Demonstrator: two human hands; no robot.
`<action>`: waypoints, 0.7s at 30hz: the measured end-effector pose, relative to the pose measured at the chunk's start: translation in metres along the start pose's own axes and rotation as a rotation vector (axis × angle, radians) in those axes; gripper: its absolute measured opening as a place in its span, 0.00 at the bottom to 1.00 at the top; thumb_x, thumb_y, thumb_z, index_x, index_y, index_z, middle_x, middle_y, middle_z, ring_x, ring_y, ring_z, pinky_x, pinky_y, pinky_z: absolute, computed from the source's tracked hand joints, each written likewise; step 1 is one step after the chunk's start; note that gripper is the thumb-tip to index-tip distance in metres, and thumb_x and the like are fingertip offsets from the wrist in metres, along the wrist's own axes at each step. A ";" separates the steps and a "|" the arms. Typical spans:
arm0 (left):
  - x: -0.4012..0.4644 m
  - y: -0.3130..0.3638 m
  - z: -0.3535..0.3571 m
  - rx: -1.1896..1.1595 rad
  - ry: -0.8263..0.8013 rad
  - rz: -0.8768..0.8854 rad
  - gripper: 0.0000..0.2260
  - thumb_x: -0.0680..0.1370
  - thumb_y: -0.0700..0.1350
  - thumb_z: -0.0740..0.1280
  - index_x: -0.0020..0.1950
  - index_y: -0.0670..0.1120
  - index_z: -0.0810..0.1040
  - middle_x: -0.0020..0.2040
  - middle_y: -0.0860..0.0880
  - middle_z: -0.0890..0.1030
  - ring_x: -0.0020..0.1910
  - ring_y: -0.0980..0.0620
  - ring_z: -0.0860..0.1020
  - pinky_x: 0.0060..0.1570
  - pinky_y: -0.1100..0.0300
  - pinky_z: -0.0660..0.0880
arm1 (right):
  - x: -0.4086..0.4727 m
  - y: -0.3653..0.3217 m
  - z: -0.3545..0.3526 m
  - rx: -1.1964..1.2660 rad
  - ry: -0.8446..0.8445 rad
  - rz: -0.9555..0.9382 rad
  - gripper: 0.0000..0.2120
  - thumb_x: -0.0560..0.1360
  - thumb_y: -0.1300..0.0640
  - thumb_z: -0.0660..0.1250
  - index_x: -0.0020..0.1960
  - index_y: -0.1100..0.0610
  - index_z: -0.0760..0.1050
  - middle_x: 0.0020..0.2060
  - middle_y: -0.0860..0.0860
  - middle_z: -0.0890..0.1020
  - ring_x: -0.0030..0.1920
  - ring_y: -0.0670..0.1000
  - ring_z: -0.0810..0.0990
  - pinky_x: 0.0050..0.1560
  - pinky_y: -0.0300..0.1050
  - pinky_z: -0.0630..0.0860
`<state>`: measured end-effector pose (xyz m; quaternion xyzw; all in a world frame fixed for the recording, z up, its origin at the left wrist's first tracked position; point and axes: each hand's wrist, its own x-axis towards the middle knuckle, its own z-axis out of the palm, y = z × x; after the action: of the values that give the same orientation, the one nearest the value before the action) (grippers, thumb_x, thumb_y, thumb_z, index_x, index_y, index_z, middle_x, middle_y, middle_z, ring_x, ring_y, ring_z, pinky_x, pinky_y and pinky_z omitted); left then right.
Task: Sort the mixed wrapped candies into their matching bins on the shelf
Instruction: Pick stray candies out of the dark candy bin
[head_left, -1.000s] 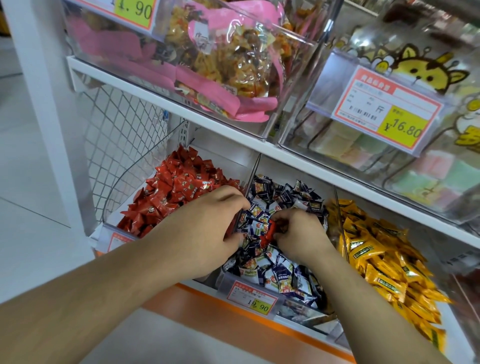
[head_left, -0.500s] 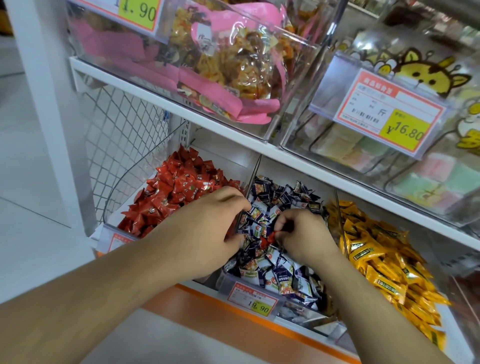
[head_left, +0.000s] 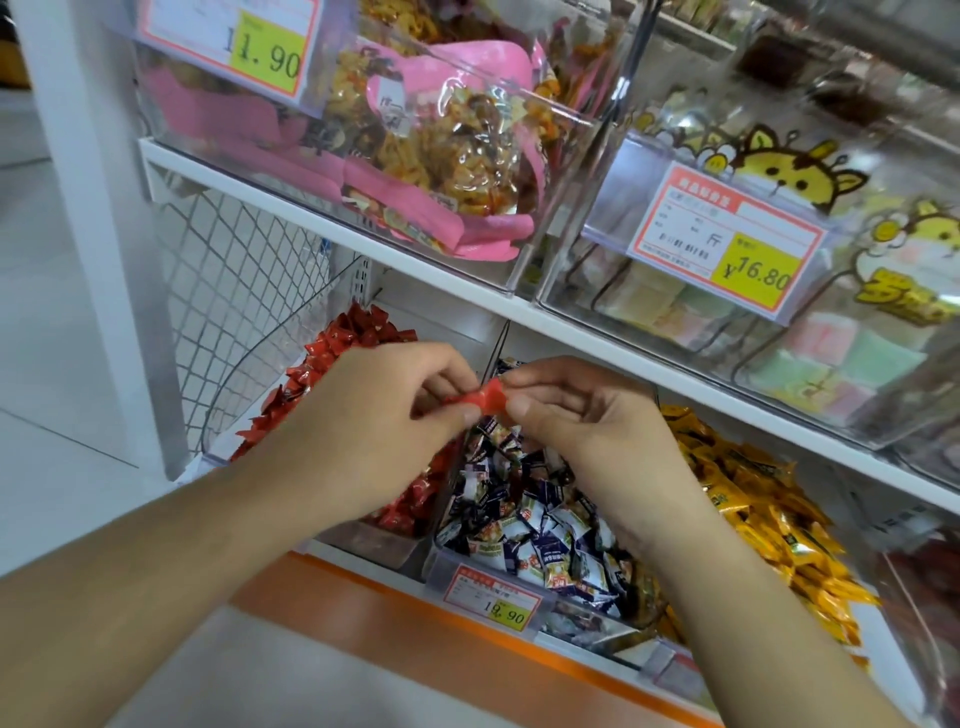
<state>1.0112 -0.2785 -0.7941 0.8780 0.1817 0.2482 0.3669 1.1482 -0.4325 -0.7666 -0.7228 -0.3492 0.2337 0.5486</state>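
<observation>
left hand (head_left: 379, 415) + right hand (head_left: 587, 421) pinch red candy (head_left: 480, 401) | candy half hidden | above blue bin (head_left: 540, 535)

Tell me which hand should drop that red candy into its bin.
Probably the left hand. Both hands pinch the red candy, but the left one hangs over the red candies bin, while the right hand is above the dark-wrapped candies in the middle.

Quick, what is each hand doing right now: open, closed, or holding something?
Left hand: pinches one end of the red candy.
Right hand: pinches the other end of the same candy.
</observation>
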 end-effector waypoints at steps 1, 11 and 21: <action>0.001 -0.005 -0.005 0.066 0.033 -0.026 0.05 0.78 0.54 0.72 0.54 0.60 0.81 0.47 0.63 0.82 0.45 0.66 0.80 0.42 0.71 0.73 | 0.001 0.004 -0.003 -0.049 0.028 0.000 0.05 0.78 0.61 0.72 0.52 0.54 0.84 0.46 0.52 0.87 0.46 0.48 0.85 0.46 0.42 0.81; -0.007 -0.004 0.012 0.254 -0.173 0.093 0.21 0.82 0.57 0.66 0.74 0.61 0.68 0.72 0.67 0.67 0.68 0.63 0.70 0.69 0.61 0.71 | 0.022 0.072 -0.026 -0.948 -0.230 0.180 0.07 0.80 0.49 0.70 0.57 0.45 0.82 0.46 0.40 0.84 0.43 0.40 0.81 0.47 0.40 0.79; -0.007 -0.015 0.022 0.257 -0.202 0.113 0.22 0.82 0.57 0.64 0.76 0.60 0.66 0.73 0.65 0.67 0.71 0.62 0.68 0.68 0.61 0.71 | 0.036 0.078 -0.027 -1.049 -0.233 0.201 0.10 0.75 0.62 0.68 0.53 0.50 0.82 0.45 0.48 0.84 0.41 0.46 0.81 0.35 0.40 0.79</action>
<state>1.0160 -0.2847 -0.8209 0.9469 0.1243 0.1537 0.2534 1.2109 -0.4340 -0.8315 -0.8985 -0.4068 0.1579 0.0471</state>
